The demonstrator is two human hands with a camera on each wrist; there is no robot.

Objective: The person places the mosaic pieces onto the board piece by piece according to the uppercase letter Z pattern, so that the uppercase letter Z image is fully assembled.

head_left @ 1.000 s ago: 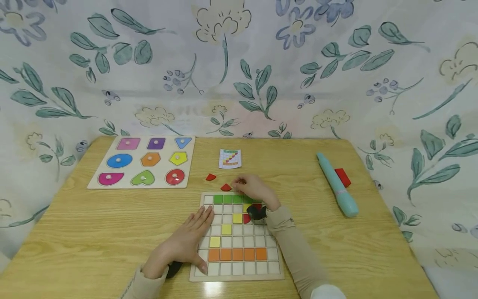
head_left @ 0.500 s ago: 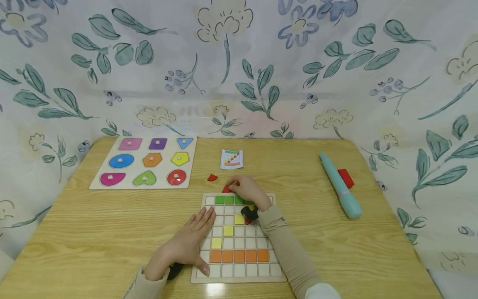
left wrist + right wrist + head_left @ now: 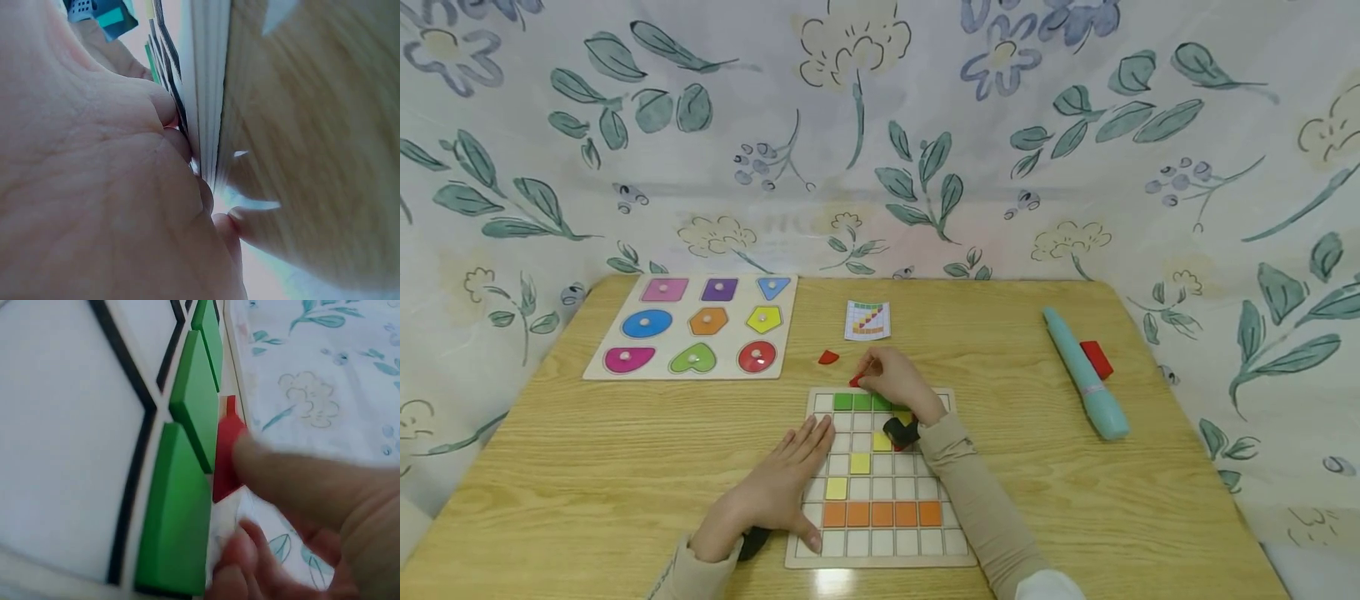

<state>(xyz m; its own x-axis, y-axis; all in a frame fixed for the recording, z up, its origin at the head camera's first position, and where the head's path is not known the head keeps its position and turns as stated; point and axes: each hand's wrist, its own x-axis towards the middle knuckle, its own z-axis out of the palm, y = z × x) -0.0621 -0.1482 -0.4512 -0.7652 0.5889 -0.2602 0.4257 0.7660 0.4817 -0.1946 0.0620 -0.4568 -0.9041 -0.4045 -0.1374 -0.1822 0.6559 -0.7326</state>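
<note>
A wooden grid board [image 3: 880,562] lies on the table with green tiles [image 3: 843,402] along its far row, yellow tiles [image 3: 860,463] on a diagonal and orange tiles [image 3: 882,514] near the front. My left hand [image 3: 771,487] rests with spread fingers on the board's left edge. Just beyond the far edge, my right hand [image 3: 898,383] pinches a red fan-shaped piece [image 3: 854,382]; in the right wrist view, the thumb is against this red piece [image 3: 226,456], beside the green tiles [image 3: 178,519]. Another red fan-shaped piece [image 3: 828,357] lies farther left. My right wrist hides some tiles.
A small pattern card [image 3: 867,321] lies behind the board. At the back left is a knobbed shape puzzle [image 3: 747,292]. A turquoise club-shaped object [image 3: 1086,375] lies on the right against a red block [image 3: 1097,360]. Floral cloth [image 3: 775,108] hangs behind the table.
My right hand has moved left onto the nearer red piece and now pinches it. The left hand stays in place on the board.
</note>
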